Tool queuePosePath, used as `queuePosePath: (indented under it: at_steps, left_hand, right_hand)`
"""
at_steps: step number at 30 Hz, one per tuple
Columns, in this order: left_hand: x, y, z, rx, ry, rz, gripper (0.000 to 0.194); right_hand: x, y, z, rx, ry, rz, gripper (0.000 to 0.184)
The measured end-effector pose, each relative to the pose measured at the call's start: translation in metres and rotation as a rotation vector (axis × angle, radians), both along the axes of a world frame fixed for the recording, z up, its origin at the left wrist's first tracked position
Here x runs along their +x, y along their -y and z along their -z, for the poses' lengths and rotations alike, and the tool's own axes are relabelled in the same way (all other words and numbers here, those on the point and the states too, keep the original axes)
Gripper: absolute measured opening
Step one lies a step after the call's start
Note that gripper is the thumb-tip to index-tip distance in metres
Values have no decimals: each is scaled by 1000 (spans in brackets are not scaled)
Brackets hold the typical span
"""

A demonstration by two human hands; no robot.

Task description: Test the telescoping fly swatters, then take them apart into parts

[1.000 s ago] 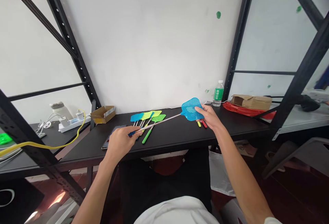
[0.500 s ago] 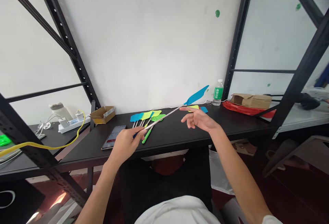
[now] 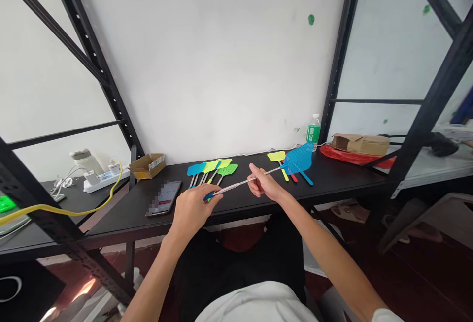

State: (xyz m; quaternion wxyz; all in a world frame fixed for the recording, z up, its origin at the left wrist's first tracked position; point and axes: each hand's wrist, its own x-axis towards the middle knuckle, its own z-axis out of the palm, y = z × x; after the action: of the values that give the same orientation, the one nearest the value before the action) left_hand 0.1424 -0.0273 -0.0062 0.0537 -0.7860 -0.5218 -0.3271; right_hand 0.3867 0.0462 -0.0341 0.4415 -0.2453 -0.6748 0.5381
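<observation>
Left hand: We've got it closed around the handle end of the blue fly swatter.
Right hand: Fingers curled, thumb raised, the shaft running across it; whether it actually grips, we can't tell.
Blue fly swatter: Up above the surface, slanting to the right, its head in front of the right-hand swatters.
Surface: Black; we see green, yellow-green and blue swatters fanned mid-left, a phone beside them, and yellow, red and blue ones at right.
Room: White wall marked with green spots, dark metal uprights either side, power strip off left.
Change: Half a second ago we had those right fingers spread below the shaft; now they're curled, and the head has dropped lower and turned its mesh towards us.
Containers: Small open cardboard box at left, insides unclear; brown carton on red plastic at right, dark within; green-labelled bottle by the wall, its level hidden.
</observation>
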Motion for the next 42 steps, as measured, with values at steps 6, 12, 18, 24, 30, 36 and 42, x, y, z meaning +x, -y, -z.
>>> queuePosePath:
  at_steps: [6, 12, 18, 24, 30, 36, 42]
  left_hand:
    - [-4, 0, 1, 16, -89, -2, 38]
    - [-13, 0, -7, -26, -171, 25, 42]
    - [-41, -6, -15, -71, -156, -1, 44]
    - [-54, -12, -16, -68, -126, 7, 44]
    - [-58, -17, -13, -93, -124, -3, 45]
    - [-54, -19, -11, -93, -137, 6, 45]
    - [-46, -16, -10, -62, -137, -47, 39]
  right_hand:
    - [-4, 3, -3, -52, -151, 10, 65]
    - [6, 9, -14, -22, -103, -32, 59]
    - [40, 6, -26, 28, -147, 109, 57]
    - [59, 2, -31, 50, -121, 149, 57]
    - [72, -7, -23, 60, -96, 157, 57]
    - [74, -14, -16, 2, -132, 159, 57]
    - [60, -20, -11, -176, -290, 169, 60]
